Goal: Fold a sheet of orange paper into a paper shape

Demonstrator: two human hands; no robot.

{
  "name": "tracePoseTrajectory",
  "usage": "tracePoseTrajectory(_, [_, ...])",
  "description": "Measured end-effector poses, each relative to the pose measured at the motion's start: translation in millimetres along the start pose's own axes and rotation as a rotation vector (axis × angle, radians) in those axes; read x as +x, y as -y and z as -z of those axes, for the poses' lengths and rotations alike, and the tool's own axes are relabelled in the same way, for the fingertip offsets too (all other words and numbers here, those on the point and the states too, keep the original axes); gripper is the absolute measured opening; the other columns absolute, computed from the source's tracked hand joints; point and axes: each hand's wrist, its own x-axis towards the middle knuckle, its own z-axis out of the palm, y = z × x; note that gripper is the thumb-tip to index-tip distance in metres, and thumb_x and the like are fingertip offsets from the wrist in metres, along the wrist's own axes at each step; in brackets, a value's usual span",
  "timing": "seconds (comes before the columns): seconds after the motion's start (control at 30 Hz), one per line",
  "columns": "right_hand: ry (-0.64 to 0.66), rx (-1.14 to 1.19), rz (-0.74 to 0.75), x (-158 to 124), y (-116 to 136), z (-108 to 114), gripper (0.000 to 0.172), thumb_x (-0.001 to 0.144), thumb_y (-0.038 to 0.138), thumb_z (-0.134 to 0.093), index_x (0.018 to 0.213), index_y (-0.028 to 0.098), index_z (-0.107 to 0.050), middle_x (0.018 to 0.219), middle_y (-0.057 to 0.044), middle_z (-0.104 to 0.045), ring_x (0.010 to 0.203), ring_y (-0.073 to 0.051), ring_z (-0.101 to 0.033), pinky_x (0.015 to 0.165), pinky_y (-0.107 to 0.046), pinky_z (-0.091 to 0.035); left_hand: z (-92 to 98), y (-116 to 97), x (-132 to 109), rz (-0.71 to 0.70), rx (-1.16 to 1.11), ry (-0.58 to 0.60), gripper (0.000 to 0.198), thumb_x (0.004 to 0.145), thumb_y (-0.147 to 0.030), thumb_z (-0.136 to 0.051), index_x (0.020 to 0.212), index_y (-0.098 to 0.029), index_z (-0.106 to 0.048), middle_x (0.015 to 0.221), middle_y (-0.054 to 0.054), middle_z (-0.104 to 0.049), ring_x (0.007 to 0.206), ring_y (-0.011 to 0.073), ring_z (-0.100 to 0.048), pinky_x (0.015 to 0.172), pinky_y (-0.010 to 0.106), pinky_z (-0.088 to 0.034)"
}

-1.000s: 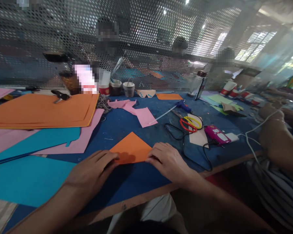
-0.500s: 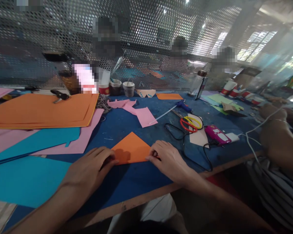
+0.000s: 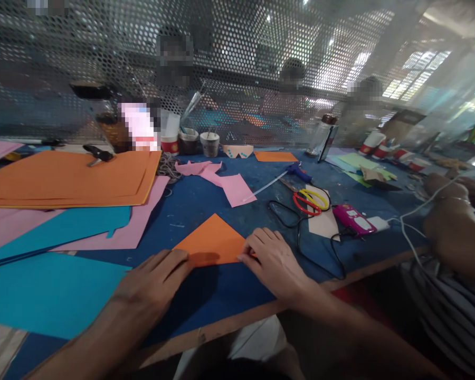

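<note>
A sheet of orange paper [image 3: 214, 240], folded into a triangle, lies on the blue table with its peak pointing away from me. At its left corner, my left hand [image 3: 158, 277] has its fingers closed together and pressed down on the folded edge. My right hand [image 3: 271, 261] pinches the opposite corner between thumb and curled fingers. Both lower corners are hidden under the hands. Beside my left forearm is a blue paper sheet [image 3: 51, 293].
Stacked orange sheets [image 3: 63, 179] with a black-handled tool [image 3: 97, 154] lie left. Pink paper [image 3: 237, 190] is beyond the triangle. Right are scissors [image 3: 311, 200], a blue glue gun [image 3: 298, 171], looping black cable [image 3: 298, 248] and a magenta device [image 3: 354, 219]. A person's arm [image 3: 451, 221] rests far right.
My left hand's fingers have slid slightly and flattened onto the left corner, closing the gap under the palm. My right hand stays at its corner, and the paper is nearly still.
</note>
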Motion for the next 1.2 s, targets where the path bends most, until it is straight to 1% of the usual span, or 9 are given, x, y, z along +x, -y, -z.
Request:
tracePoseTrajectory(0.17, [-0.054, -0.052, 0.031, -3.5, 0.7, -4.9, 0.012, 0.101, 0.023, -0.070, 0.091, 0.021, -0.064, 0.097, -0.002, -0.067, 0.092, -0.023, -0.059, 0.084, -0.039, -0.038, 16.5, -22.8, -5.9, -0.039, 0.144, 0.067, 0.050, 0.100, -0.008, -0.033, 0.127, -0.017, -0.074, 0.117, 0.014, -0.076, 0.104, 0.0304, -0.070, 0.078, 0.042, -0.060])
tracePoseTrajectory(0.3, [-0.093, -0.165, 0.060, -6.5, 4.4, -8.0, 0.007, 0.102, 0.023, -0.066, 0.096, 0.020, -0.065, 0.100, -0.006, -0.067, 0.093, -0.026, -0.057, 0.083, -0.041, -0.039, 15.5, -42.2, -7.8, 0.080, 0.114, 0.062, 0.048, 0.109, -0.037, -0.040, 0.140, -0.016, -0.068, 0.126, 0.017, -0.074, 0.107, 0.0332, -0.069, 0.078, 0.044, -0.060])
tracePoseTrajectory(0.4, [-0.115, -0.212, 0.122, -11.1, 8.3, -7.8, 0.009, 0.104, 0.017, -0.059, 0.097, 0.019, -0.065, 0.100, -0.007, -0.067, 0.095, -0.027, -0.056, 0.084, -0.043, -0.041, 5.9, -48.8, -13.1, 0.142, 0.085, 0.070, 0.052, 0.107, -0.046, -0.046, 0.145, -0.016, -0.064, 0.134, 0.018, -0.070, 0.115, 0.0356, -0.065, 0.086, 0.047, -0.058])
tracePoseTrajectory(0.53, [-0.087, -0.129, 0.238, -21.0, 20.6, -5.4, 0.015, 0.105, 0.012, -0.054, 0.112, 0.019, -0.066, 0.111, -0.007, -0.069, 0.101, -0.026, -0.058, 0.089, -0.043, -0.046, -4.5, -51.7, -20.5, 0.174, 0.076, 0.094, 0.054, 0.106, -0.046, -0.048, 0.150, -0.017, -0.058, 0.142, 0.020, -0.065, 0.125, 0.0384, -0.060, 0.096, 0.052, -0.053])
tracePoseTrajectory(0.6, [-0.036, -0.054, 0.335, -25.5, 30.6, -6.7, 0.025, 0.106, 0.014, -0.053, 0.129, 0.016, -0.063, 0.124, -0.009, -0.068, 0.112, -0.025, -0.059, 0.099, -0.043, -0.049, -6.1, -52.9, -21.3, 0.182, 0.082, 0.100, 0.052, 0.105, -0.042, -0.050, 0.150, -0.017, -0.057, 0.144, 0.020, -0.063, 0.128, 0.0396, -0.057, 0.099, 0.054, -0.051])
tracePoseTrajectory(0.7, [-0.052, -0.003, 0.395, -29.3, 44.6, -13.6, 0.038, 0.110, 0.023, -0.050, 0.146, 0.010, -0.054, 0.139, -0.014, -0.065, 0.130, -0.027, -0.057, 0.113, -0.042, -0.048, -4.4, -53.7, -18.5, 0.176, 0.074, 0.080, 0.047, 0.103, -0.036, -0.053, 0.146, -0.018, -0.060, 0.140, 0.019, -0.064, 0.126, 0.0400, -0.057, 0.099, 0.055, -0.049])
tracePoseTrajectory(0.83, [-0.096, -0.008, 0.381, -31.3, 51.3, -22.5, 0.042, 0.112, 0.029, -0.047, 0.147, 0.007, -0.054, 0.141, -0.015, -0.066, 0.133, -0.027, -0.058, 0.116, -0.043, -0.049, 1.4, -52.7, -12.9, 0.180, 0.061, 0.040, 0.046, 0.103, -0.038, -0.053, 0.143, -0.019, -0.061, 0.132, 0.017, -0.067, 0.118, 0.0382, -0.060, 0.099, 0.056, -0.049])
tracePoseTrajectory(1.03, [-0.100, -0.031, 0.362, -32.8, 52.4, -24.8, 0.043, 0.111, 0.032, -0.049, 0.147, 0.010, -0.054, 0.144, -0.013, -0.066, 0.135, -0.026, -0.057, 0.121, -0.046, -0.046, 3.6, -50.4, -14.1, 0.219, -0.016, 0.098, 0.041, 0.102, -0.040, -0.053, 0.138, -0.026, -0.065, 0.134, 0.013, -0.066, 0.119, 0.0372, -0.060, 0.100, 0.057, -0.049])
tracePoseTrajectory(1.2, [-0.053, -0.040, 0.348, -31.3, 55.4, -24.9, 0.043, 0.111, 0.028, -0.047, 0.149, 0.009, -0.052, 0.145, -0.013, -0.064, 0.134, -0.027, -0.056, 0.122, -0.047, -0.045, 1.1, -50.8, -15.7, 0.231, -0.030, 0.099, 0.047, 0.104, -0.038, -0.049, 0.148, -0.026, -0.057, 0.137, 0.014, -0.065, 0.123, 0.0375, -0.058, 0.102, 0.057, -0.049])
